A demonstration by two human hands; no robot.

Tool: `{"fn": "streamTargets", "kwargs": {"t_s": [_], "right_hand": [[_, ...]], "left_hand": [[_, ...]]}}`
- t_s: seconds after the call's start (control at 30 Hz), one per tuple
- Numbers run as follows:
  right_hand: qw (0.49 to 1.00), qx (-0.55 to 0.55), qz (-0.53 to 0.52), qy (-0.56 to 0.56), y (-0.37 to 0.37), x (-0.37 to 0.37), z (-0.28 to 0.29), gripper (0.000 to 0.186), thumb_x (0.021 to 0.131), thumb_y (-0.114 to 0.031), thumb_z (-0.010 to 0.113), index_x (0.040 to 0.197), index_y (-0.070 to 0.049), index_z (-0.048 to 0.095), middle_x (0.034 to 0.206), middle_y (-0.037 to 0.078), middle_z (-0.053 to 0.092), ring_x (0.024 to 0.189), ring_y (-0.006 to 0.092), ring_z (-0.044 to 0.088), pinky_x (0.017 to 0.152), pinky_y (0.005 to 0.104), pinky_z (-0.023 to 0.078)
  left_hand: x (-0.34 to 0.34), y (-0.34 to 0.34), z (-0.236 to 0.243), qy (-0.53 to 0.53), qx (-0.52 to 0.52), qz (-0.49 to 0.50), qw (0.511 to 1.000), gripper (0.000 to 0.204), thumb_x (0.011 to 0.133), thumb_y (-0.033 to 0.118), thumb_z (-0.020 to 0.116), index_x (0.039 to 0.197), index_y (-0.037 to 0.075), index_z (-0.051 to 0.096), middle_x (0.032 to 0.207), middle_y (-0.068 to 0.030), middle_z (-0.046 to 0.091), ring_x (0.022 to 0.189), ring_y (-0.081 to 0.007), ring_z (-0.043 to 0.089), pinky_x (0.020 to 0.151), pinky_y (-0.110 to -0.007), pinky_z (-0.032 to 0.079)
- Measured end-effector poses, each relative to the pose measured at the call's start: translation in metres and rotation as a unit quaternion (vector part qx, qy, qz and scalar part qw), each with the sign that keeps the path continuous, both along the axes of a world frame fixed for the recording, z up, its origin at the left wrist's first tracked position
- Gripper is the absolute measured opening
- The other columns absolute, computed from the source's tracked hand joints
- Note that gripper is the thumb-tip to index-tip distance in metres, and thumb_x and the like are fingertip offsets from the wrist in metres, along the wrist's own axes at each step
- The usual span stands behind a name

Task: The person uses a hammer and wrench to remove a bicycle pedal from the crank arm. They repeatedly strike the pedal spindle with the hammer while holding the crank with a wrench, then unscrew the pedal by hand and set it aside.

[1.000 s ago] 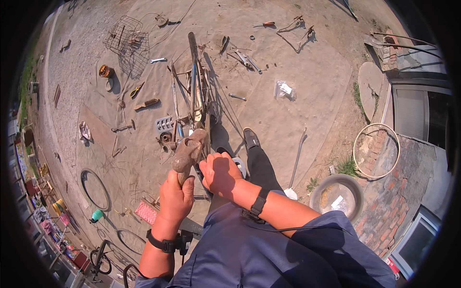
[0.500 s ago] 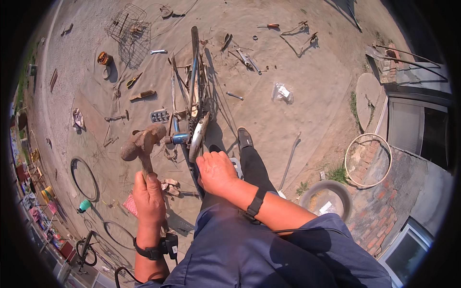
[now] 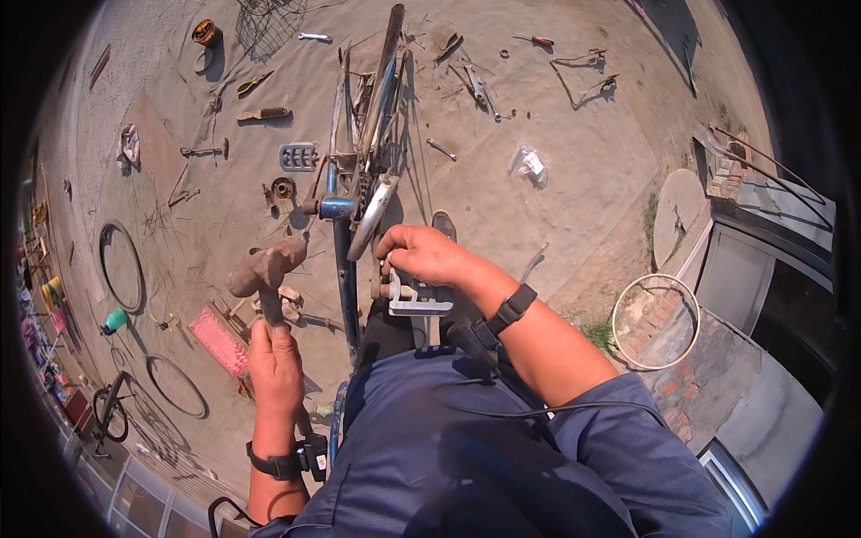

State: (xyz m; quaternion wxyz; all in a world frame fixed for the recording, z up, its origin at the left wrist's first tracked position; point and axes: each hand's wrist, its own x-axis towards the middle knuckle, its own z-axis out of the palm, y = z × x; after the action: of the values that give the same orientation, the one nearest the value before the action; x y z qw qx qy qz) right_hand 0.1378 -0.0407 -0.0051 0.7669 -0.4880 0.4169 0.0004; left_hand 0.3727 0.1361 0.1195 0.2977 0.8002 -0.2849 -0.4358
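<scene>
Head view: bicycle frame (image 3: 359, 152) lies on the dirt yard (image 3: 556, 108), stripped, parts scattered around it. Left hand (image 3: 275, 369), fingers wrapped around a raised hammer (image 3: 265, 269); right hand (image 3: 421, 255) grips the frame's near end. Hammering appears mid-course, unfinished.

blue short-sleeved cloth shirt (image 3: 466, 448) | black wristband on left wrist (image 3: 273, 464) | black wristband on right wrist (image 3: 511, 309) | thin black cable across shirt (image 3: 502, 412) | dark trousers (image 3: 390, 327)
</scene>
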Motion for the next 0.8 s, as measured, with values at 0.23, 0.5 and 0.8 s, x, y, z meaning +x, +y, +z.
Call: {"fn": "streamTargets", "kwargs": {"t_s": [0.23, 0.5, 0.8], "right_hand": [[0.992, 0.122, -0.034, -0.030, -0.003, -0.001, -0.008, 0.015, 0.097, -0.008, 0.067, 0.109, 0.000, 0.064, 0.093, 0.006, 0.071, 0.087, 0.0145, 0.068, 0.078, 0.0290, 0.054], [0.967, 0.228, -0.110, -0.026, -0.004, 0.001, -0.007, 0.022, 0.094, -0.012, 0.077, 0.107, -0.004, 0.061, 0.088, 0.003, 0.069, 0.083, 0.0131, 0.067, 0.074, 0.0271, 0.051], [0.938, 0.308, -0.153, -0.050, 0.003, -0.006, -0.021, 0.032, 0.089, -0.012, 0.083, 0.110, -0.006, 0.060, 0.084, -0.001, 0.065, 0.082, 0.0104, 0.065, 0.075, 0.0265, 0.053]], "left_hand": [[-0.006, 0.006, -0.007, 0.023, 0.025, 0.028, 0.999, 0.031, 0.112, 0.033, 0.051, 0.094, 0.007, 0.049, 0.070, 0.0037, 0.047, 0.059, -0.0063, 0.043, 0.053, -0.026, 0.037], [-0.004, 0.018, -0.024, 0.002, 0.036, 0.021, 0.999, 0.033, 0.112, 0.033, 0.051, 0.093, 0.005, 0.050, 0.069, 0.0016, 0.047, 0.061, -0.0080, 0.043, 0.055, -0.028, 0.037], [-0.001, 0.040, -0.042, -0.003, 0.059, 0.047, 0.997, 0.034, 0.111, 0.031, 0.050, 0.092, 0.002, 0.050, 0.070, -0.0045, 0.047, 0.065, -0.0150, 0.045, 0.060, -0.034, 0.040]]}}
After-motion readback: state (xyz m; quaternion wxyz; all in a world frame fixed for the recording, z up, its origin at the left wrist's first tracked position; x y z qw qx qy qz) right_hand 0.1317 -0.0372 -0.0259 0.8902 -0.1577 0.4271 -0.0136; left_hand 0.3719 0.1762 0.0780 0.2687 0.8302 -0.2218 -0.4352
